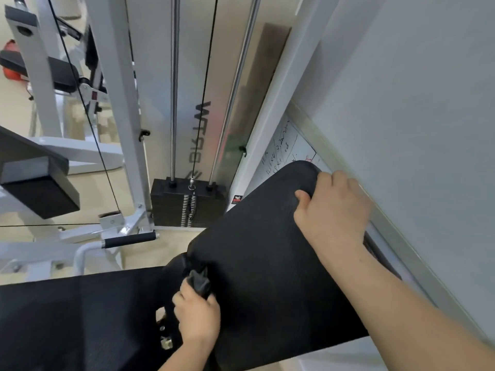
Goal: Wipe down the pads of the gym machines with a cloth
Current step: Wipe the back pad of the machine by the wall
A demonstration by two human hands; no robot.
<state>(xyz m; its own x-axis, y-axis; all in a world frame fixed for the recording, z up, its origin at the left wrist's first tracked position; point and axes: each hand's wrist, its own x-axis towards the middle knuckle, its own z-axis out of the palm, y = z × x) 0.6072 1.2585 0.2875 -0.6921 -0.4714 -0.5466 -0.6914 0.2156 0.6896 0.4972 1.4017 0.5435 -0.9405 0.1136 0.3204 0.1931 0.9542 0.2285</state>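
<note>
One head-worn view looks steeply down, close over a black pad (267, 250), toward the floor (166, 253).

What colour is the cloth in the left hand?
Dark grey to black, bunched in the left hand; the cloth shows in the head view.

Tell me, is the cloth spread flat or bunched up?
Bunched up: the dark cloth sticks out crumpled from the left hand, pressed against the back pad's edge.

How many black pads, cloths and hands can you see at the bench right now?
Black pads: 2, back pad and seat pad
Cloths: 1, dark cloth
Hands: 2, left hand and right hand
Total: 5
</note>
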